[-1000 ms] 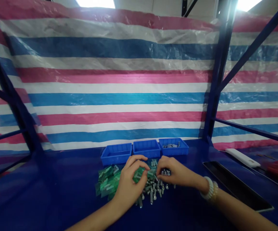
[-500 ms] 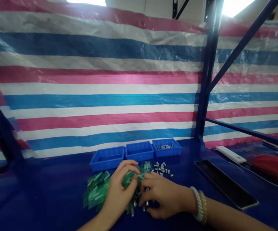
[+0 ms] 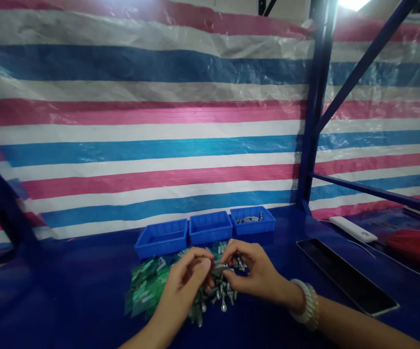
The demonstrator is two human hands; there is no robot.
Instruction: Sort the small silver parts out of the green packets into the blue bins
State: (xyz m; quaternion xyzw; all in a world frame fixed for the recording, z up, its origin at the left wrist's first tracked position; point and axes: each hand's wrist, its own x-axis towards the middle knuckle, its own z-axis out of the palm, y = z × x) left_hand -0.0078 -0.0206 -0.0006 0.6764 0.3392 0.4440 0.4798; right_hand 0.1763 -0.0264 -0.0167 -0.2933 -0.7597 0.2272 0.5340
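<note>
My left hand (image 3: pixel 190 278) is closed, thumb against fingers, at the left end of a small silver bolt-like metal piece (image 3: pixel 220 267). From the other side, my right hand (image 3: pixel 251 269) pinches the right end of this piece between thumb and fingers. Under and in front of both hands spreads a loose pile of small metal hardware (image 3: pixel 221 293), some with round ends. Left of the pile, partly behind my left hand, lie green-tinted clear plastic bags (image 3: pixel 146 286) with small parts inside. The exact shape of the held piece is partly hidden by my fingers.
Behind the hands stand a left blue bin (image 3: pixel 162 249), a middle blue bin (image 3: pixel 210 237) and a right blue bin (image 3: pixel 255 228) with metal parts. A dark phone (image 3: pixel 346 276), a white device (image 3: pixel 353 230) with a cable and a red item (image 3: pixel 415 251) lie at right.
My right hand has lifted from the metal pile and moved up beside my left hand. A small metal piece now shows between the fingers of both hands.
</note>
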